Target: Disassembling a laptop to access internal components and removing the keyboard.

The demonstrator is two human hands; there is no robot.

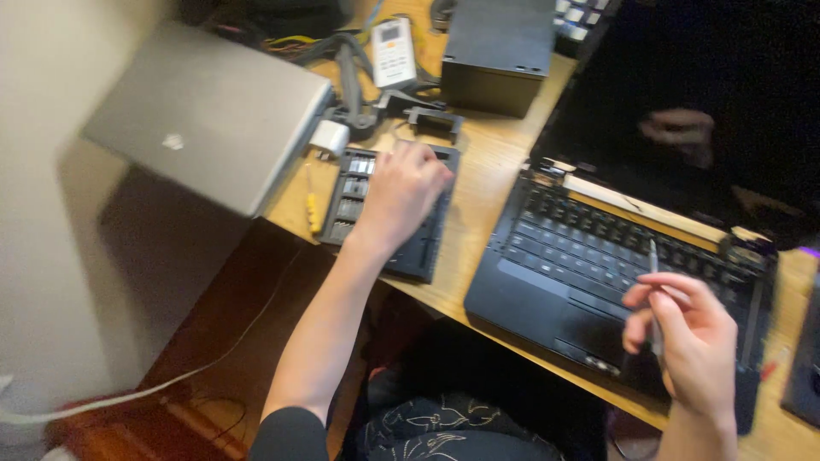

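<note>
Person seated at a wooden desk (478,192), left hand (401,192) in a black bit case (389,213), right hand (688,337) holding a slim tool (654,290) over an open black laptop (598,256).

The frame is blurring with motion, so fine detail is hard to read. The left hand is lying palm-down across the case, covering its middle and right side; whether the fingers are closing on anything cannot be told. Rows of small bits are showing only in the case's left compartments. The right hand is pinching the thin grey tool upright between thumb and fingers, above the palm rest. The laptop's screen is running off the frame's top and right edges. A closed silver laptop (209,115) is sitting at upper left.
</note>
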